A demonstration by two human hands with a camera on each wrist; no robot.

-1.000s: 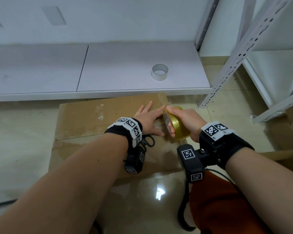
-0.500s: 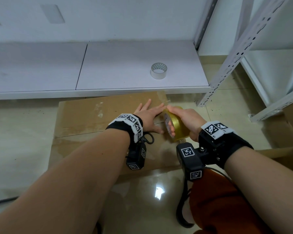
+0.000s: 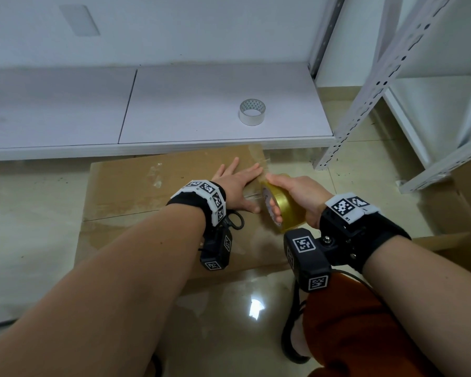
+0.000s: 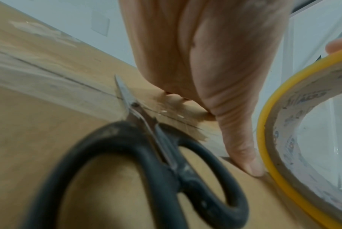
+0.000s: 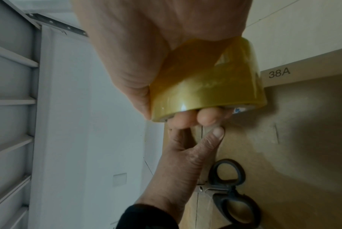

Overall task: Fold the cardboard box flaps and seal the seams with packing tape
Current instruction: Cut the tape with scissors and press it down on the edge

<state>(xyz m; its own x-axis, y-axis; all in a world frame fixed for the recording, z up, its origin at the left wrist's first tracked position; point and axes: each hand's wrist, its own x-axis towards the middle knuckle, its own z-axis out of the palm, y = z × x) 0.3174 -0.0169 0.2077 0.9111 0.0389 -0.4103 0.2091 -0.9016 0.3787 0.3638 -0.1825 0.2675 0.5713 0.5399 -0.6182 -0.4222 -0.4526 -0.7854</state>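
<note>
A brown cardboard box [image 3: 136,191] lies on the floor with its flaps folded flat and clear tape along the centre seam [image 4: 48,74]. My left hand [image 3: 237,183] lies flat on the box top with straight fingers, its thumb [image 4: 242,155] pressing near the seam at the right edge. My right hand [image 3: 297,197] grips a yellow packing tape roll [image 3: 283,210] [image 5: 207,86] beside the left hand, fingers curled through its core. Black-handled scissors [image 4: 146,162] [image 5: 231,190] lie shut on the box under my left wrist.
A low white shelf board [image 3: 201,115] runs behind the box and carries a second, clear tape roll [image 3: 252,112]. White slotted metal racking [image 3: 370,85] stands at the right. Another piece of cardboard [image 3: 468,191] sits at the far right, on glossy tiled floor [image 3: 25,227].
My left hand has slid slightly farther along the box top. The right hand still holds the roll in about the same place.
</note>
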